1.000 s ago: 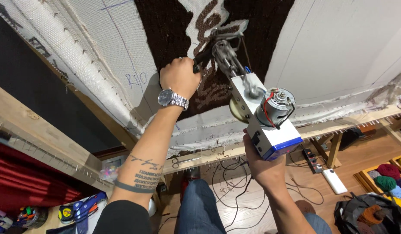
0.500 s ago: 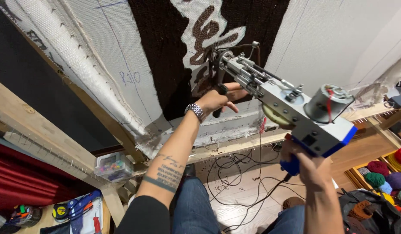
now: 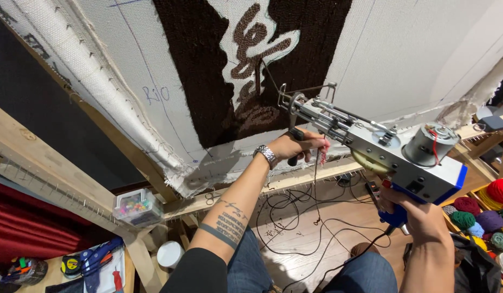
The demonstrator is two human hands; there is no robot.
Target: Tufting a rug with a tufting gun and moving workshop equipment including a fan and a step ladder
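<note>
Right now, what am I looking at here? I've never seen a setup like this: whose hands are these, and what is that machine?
The picture comes from a camera worn on a person's head, looking down at their own two arms. The machine is a hand-held tufting gun, with a grey metal body, a small round motor on top and a blue handle. The right hand grips that blue handle from below. The left hand, which has a watch at the wrist, closes around a black front grip. The gun's tip points at a white cloth stretched on a wooden frame, already partly covered with dark brown yarn. Below are cables on the floor and balls of coloured yarn at the right.
</note>
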